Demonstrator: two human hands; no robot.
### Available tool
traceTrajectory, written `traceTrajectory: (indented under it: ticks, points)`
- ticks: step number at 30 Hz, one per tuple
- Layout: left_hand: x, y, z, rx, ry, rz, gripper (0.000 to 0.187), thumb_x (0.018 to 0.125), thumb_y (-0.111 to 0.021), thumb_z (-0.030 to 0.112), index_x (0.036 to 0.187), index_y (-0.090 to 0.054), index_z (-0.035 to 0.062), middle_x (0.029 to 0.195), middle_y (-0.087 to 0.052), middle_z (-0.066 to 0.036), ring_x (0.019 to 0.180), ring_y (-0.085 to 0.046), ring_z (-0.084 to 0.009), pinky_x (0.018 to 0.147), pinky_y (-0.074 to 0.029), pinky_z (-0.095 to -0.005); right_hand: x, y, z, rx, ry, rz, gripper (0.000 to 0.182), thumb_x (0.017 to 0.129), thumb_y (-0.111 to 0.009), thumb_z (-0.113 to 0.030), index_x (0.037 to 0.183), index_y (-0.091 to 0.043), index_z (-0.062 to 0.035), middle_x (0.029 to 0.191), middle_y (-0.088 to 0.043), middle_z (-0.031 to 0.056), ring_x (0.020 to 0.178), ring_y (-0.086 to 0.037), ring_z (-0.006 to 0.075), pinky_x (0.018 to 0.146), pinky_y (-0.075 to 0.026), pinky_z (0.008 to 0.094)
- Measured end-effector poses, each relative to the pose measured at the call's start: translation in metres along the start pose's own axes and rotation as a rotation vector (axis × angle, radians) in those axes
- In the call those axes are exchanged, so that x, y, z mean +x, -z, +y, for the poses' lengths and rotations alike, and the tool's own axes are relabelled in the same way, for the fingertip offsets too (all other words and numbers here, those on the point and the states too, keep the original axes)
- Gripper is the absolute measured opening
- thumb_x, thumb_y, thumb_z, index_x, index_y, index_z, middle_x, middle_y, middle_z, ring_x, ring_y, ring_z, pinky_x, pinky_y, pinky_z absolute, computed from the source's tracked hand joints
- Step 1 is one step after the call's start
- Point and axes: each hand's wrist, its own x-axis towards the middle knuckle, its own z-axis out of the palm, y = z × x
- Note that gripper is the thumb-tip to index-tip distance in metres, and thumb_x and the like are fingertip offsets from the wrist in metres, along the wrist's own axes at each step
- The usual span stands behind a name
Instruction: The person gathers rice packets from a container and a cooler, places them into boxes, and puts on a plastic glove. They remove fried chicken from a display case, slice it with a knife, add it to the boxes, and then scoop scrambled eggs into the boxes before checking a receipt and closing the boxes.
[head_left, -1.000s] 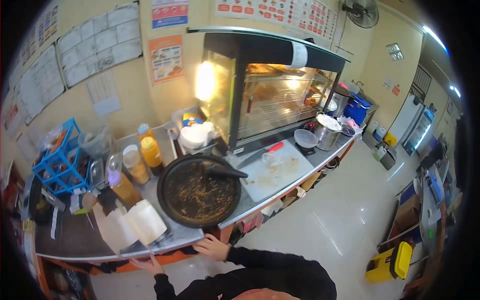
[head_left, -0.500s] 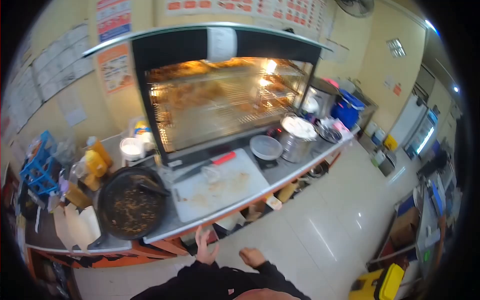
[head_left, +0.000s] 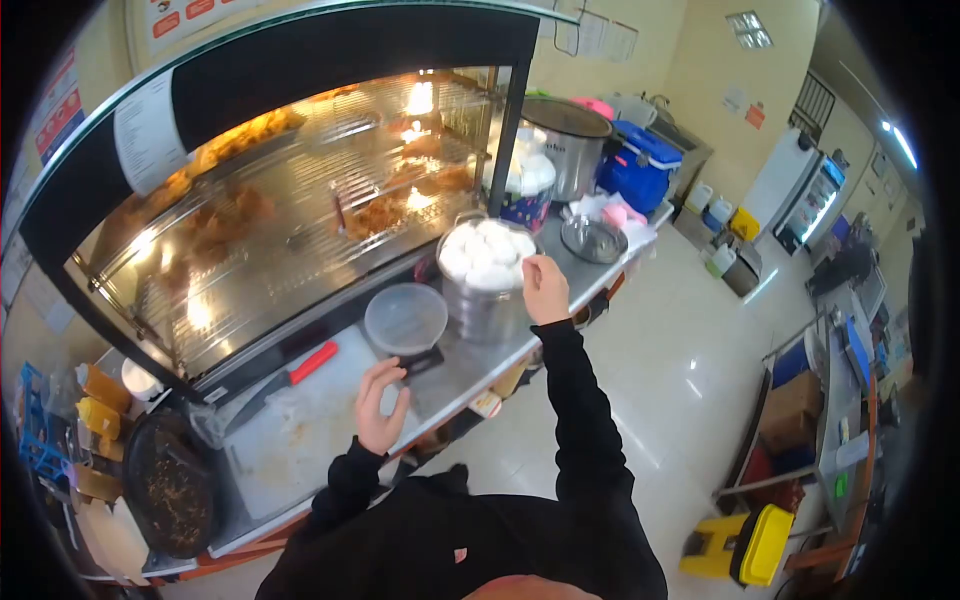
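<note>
My right hand [head_left: 546, 290] is at the right edge of a metal pot [head_left: 482, 312] heaped with white rounded bundles [head_left: 485, 250]. Its fingers are curled together, and what they hold, if anything, is hidden. My left hand [head_left: 380, 408] hovers over the near right edge of a stained white cutting board [head_left: 300, 445], thumb and fingers apart, holding nothing. Just beyond it sits a round clear plastic container [head_left: 406, 318]. A knife with a red handle [head_left: 314, 362] lies across the far part of the board.
A lit glass display cabinet [head_left: 300, 215] with food on racks stands behind the counter. At left are a dark round pan [head_left: 172, 490] and sauce bottles [head_left: 100, 418]. Farther right stand a glass bowl [head_left: 594, 240], a large lidded cooker [head_left: 565, 150] and a blue cooler [head_left: 640, 165].
The view has shifted right along the counter, closer to the pot. My right hand has reached forward from near my body to the pot. My left hand has moved over the board's edge.
</note>
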Motion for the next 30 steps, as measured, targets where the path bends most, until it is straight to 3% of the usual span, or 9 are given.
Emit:
traceTrajectory:
  ticks: [5, 9, 12, 13, 16, 20, 26, 28, 30]
  points:
    - [0.116, -0.069, -0.02, -0.038, -0.017, -0.199, 0.034, 0.077, -0.064, 0.005, 0.109, -0.055, 0.0004, 0.112, -0.054, -0.015, 0.105, -0.053, -0.0308, 0.09, -0.042, -0.0344, 0.069, -0.023, 0.096, -0.073, 0.102, -0.504, 0.044, 0.071, -0.067, -0.015, 0.113, -0.054, -0.0078, 0.107, -0.055, 0.0144, 0.092, -0.056, 0.0283, 0.077, -0.045, 0.0372]
    - [0.164, -0.126, -0.051, 0.037, -0.082, -0.352, 0.039, 0.078, -0.064, 0.016, 0.113, -0.054, -0.0007, 0.114, -0.052, -0.016, 0.104, -0.051, -0.0316, 0.09, -0.041, -0.0365, 0.109, -0.048, 0.083, -0.384, 0.274, -0.972, 0.073, 0.057, -0.076, -0.027, 0.124, -0.047, -0.018, 0.116, -0.049, 0.0129, 0.111, -0.042, 0.0369, 0.089, -0.035, 0.0495]
    - [0.173, -0.15, -0.061, 0.26, -0.075, -0.433, 0.044, 0.081, -0.063, 0.022, 0.117, -0.052, -0.0005, 0.12, -0.05, -0.017, 0.112, -0.046, -0.0321, 0.095, -0.038, -0.0368, 0.119, -0.064, 0.073, -0.525, 0.421, -0.985, 0.072, 0.053, -0.077, -0.029, 0.119, -0.049, -0.0141, 0.109, -0.05, 0.0152, 0.106, -0.046, 0.0342, 0.085, -0.038, 0.0459]
    - [0.173, -0.153, -0.062, 0.302, -0.102, -0.39, 0.044, 0.081, -0.062, 0.025, 0.115, -0.054, -0.002, 0.117, -0.052, -0.016, 0.109, -0.049, -0.0311, 0.093, -0.039, -0.0374, 0.112, -0.081, 0.088, -0.511, 0.534, -0.824, 0.07, 0.049, -0.079, -0.033, 0.109, -0.052, -0.0095, 0.099, -0.052, 0.0148, 0.099, -0.049, 0.0324, 0.081, -0.04, 0.0431]
    - [0.17, -0.153, -0.061, 0.244, -0.017, -0.372, 0.042, 0.082, -0.061, 0.023, 0.114, -0.055, -0.0017, 0.117, -0.052, -0.016, 0.108, -0.049, -0.0313, 0.092, -0.039, -0.0374, 0.123, -0.069, 0.092, -0.298, 0.582, -0.803, 0.062, 0.049, -0.079, -0.033, 0.099, -0.053, -0.0068, 0.095, -0.053, 0.0141, 0.096, -0.051, 0.0312, 0.079, -0.042, 0.0394]
    - [0.181, -0.154, -0.046, 0.035, 0.367, -0.336, 0.041, 0.083, -0.062, 0.023, 0.115, -0.054, -0.0013, 0.118, -0.053, -0.017, 0.11, -0.05, -0.0289, 0.093, -0.038, -0.0357, 0.174, -0.048, 0.097, 0.159, 0.461, -0.89, 0.06, 0.049, -0.079, -0.029, 0.099, -0.056, -0.0046, 0.092, -0.055, 0.0138, 0.092, -0.054, 0.0329, 0.081, -0.044, 0.0395]
    - [0.221, -0.205, -0.025, -0.073, 0.197, -0.082, 0.077, 0.071, -0.076, 0.026, 0.132, -0.037, 0.0019, 0.129, -0.043, -0.017, 0.122, -0.039, -0.0312, 0.101, -0.031, -0.0378, 0.187, -0.052, 0.116, 0.576, 0.322, -1.067, 0.063, 0.056, -0.085, -0.021, 0.108, -0.053, -0.0022, 0.102, -0.053, 0.0068, 0.094, -0.053, 0.0152, 0.084, -0.043, 0.0285]
    - [0.228, -0.225, -0.044, 0.115, 0.075, -0.147, 0.086, 0.067, -0.078, 0.023, 0.135, -0.03, 0.0015, 0.131, -0.041, -0.018, 0.123, -0.038, -0.0308, 0.101, -0.033, -0.0388, 0.177, -0.048, 0.108, 0.703, 0.013, -1.178, 0.055, 0.063, -0.082, -0.026, 0.104, -0.054, -0.0019, 0.093, -0.056, 0.0042, 0.091, -0.052, 0.0119, 0.08, -0.043, 0.0258]
    - [0.229, -0.235, -0.049, -0.001, 0.166, -0.089, 0.073, 0.074, -0.073, 0.017, 0.133, -0.033, 0.0014, 0.127, -0.046, -0.016, 0.118, -0.045, -0.0286, 0.097, -0.038, -0.0381, 0.166, -0.055, 0.11, 0.533, 0.04, -1.065, 0.063, 0.07, -0.071, -0.049, 0.104, -0.054, 0.0009, 0.093, -0.059, 0.0174, 0.089, -0.057, 0.026, 0.079, -0.044, 0.0321]
